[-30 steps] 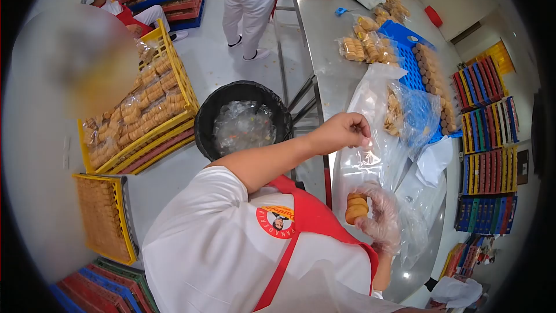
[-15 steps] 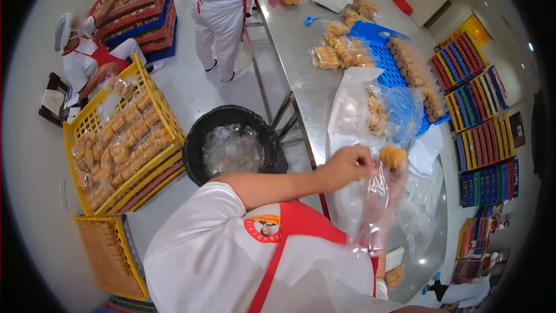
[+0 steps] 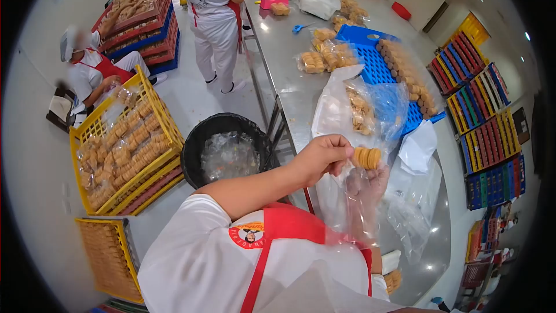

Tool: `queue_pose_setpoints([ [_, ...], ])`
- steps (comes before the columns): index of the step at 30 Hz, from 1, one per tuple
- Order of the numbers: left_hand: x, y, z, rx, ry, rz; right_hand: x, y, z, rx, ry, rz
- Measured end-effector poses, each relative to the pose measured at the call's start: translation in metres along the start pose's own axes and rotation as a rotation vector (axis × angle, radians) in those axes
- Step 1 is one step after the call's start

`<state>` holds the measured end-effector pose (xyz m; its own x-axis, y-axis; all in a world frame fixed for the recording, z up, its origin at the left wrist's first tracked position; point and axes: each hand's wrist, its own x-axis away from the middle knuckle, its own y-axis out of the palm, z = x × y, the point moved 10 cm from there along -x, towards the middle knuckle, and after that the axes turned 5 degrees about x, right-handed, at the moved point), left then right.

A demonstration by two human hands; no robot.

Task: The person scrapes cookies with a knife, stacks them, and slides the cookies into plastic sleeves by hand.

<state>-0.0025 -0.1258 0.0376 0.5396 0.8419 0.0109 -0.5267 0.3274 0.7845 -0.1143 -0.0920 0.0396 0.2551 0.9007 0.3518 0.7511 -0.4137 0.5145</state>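
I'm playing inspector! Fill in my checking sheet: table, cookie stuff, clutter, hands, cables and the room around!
Surface: shiny metal table.
Job's things: stack of round cookies; clear plastic bag hanging below; blue crate with more cookies.
Clutter: pink tape dispenser, blue-handled scissors, filled cookie bags.
Hands: left hand bare, fingers curled beside the stack, grip unclear; right hand gloved, holding the stack.
Cables: nothing seen.
Surroundings: black-lined bin, yellow crate, standing co-worker, seated co-worker.
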Motion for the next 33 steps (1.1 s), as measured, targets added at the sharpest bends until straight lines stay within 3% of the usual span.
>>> queue_pose_setpoints([
  [3,-0.003,0.006,0.017,-0.190,0.022,0.060,-0.002,0.001,0.016,0.088,0.175,-0.103],
  [4,-0.001,0.009,0.023,-0.319,0.000,0.065,-0.011,0.001,0.030,-0.015,0.225,-0.207],
  [7,0.004,0.013,0.042,-0.586,0.005,0.026,-0.002,0.012,0.040,0.137,0.265,-0.275],
  [10,0.012,0.014,0.052,-0.647,0.100,-0.050,0.012,0.028,0.034,0.190,0.231,-0.420],
  [13,0.024,0.023,0.057,-0.693,0.025,-0.076,0.024,0.035,0.023,0.292,0.139,-0.558],
  [16,0.033,0.033,0.058,-0.687,0.017,-0.123,0.049,0.042,0.016,0.232,0.217,-0.799],
  [19,0.036,0.043,0.045,-0.737,-0.067,-0.218,0.061,0.036,0.024,0.373,0.305,-0.930],
  [24,0.030,0.058,0.008,-0.815,-0.241,-0.333,0.071,0.018,0.049,0.665,0.376,-0.987],
  [25,0.028,0.058,0.002,-0.818,-0.285,-0.341,0.076,0.024,0.049,0.587,0.404,-1.022],
  [26,0.023,0.052,-0.003,-0.783,-0.243,-0.424,0.081,0.030,0.049,0.510,0.431,-1.055],
  [29,0.003,0.011,0.017,-0.173,-0.141,-0.038,0.081,0.045,0.010,0.248,0.322,-0.979],
  [30,-0.004,0.011,0.037,-0.116,0.105,-0.053,0.077,0.047,-0.007,0.157,0.254,-0.923],
  [33,0.010,0.020,0.050,0.123,0.425,-0.201,0.043,0.039,-0.043,0.006,-0.139,-0.698],
])
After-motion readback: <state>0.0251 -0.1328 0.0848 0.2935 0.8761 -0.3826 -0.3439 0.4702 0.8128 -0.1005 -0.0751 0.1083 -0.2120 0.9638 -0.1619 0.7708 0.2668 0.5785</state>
